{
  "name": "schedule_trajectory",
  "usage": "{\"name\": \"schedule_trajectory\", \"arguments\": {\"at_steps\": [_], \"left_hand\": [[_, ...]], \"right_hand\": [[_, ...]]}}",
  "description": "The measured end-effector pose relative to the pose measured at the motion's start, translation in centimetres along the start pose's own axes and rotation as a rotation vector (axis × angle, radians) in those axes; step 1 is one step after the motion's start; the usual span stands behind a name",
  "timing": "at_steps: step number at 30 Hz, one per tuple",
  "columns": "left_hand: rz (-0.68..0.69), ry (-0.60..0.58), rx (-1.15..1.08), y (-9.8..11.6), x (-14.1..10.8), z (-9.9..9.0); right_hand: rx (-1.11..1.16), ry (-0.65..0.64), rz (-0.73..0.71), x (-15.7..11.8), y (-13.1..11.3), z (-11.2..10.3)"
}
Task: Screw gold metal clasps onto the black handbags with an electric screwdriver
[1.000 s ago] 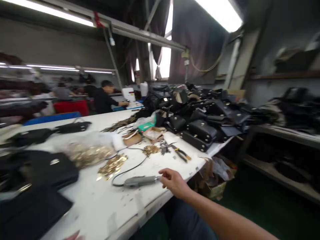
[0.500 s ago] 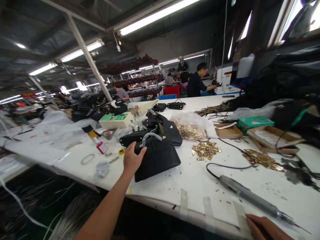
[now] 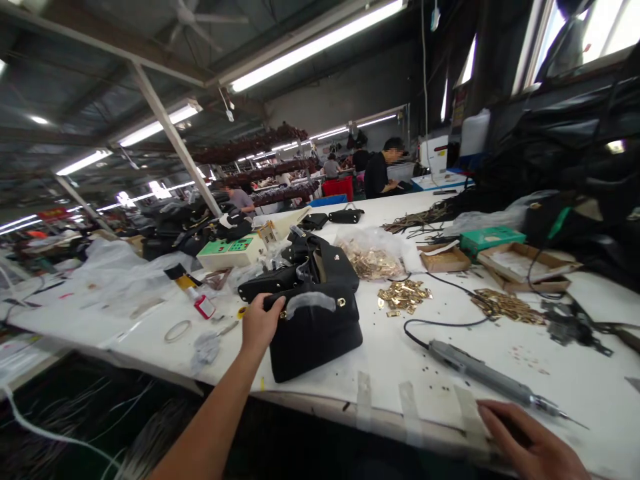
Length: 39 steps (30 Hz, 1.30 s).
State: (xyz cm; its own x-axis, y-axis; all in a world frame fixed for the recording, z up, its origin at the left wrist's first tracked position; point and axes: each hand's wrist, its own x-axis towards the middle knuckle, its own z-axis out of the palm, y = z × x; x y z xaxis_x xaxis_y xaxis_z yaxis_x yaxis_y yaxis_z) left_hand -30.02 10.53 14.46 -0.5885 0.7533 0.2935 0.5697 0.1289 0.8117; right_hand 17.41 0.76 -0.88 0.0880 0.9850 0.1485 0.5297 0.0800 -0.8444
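Note:
My left hand pinches the upper left corner of a black handbag, thumb in front and the other fingers partly hidden behind. The bag has gold fittings and a handle wrapped in clear plastic. It stands slightly tilted on the white table. More black bags lie right behind it. At the table's front edge, over strips of tape, my right hand is open and holds nothing. Just beyond that hand lies a grey electric screwdriver with a black cord.
Gold metal plates are heaped in a pile, with another pile farther right. A plastic bag of gold parts sits behind. A red-labelled bottle and a control box stand left. A co-worker sits beyond the table.
The handbag's top has swung up and toward me, so its handle and both gold fittings now face me. My left hand's grip has closed on its corner. My right hand's fingers have spread.

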Motion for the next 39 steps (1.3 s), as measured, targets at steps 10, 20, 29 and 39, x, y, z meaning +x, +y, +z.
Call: {"name": "schedule_trajectory", "arguments": {"at_steps": [10, 20, 29, 39], "left_hand": [[0.420, -0.154, 0.120, 8.5, -21.1, -0.2], [0.911, -0.516, 0.038, 10.6, -34.8, 7.8], [1.074, -0.348, 0.008, 13.3, -31.5, 4.1], [0.892, -0.657, 0.340, 9.7, -27.9, 8.0]], "right_hand": [[0.258, -0.064, -0.321, 1.9, -18.1, 0.0], [0.137, -0.083, -0.072, -1.1, -10.5, -2.4], [0.502, -0.724, -0.116, -1.3, -10.1, -9.5], [0.090, -0.444, 0.034, -1.0, -9.5, -4.5]]}}
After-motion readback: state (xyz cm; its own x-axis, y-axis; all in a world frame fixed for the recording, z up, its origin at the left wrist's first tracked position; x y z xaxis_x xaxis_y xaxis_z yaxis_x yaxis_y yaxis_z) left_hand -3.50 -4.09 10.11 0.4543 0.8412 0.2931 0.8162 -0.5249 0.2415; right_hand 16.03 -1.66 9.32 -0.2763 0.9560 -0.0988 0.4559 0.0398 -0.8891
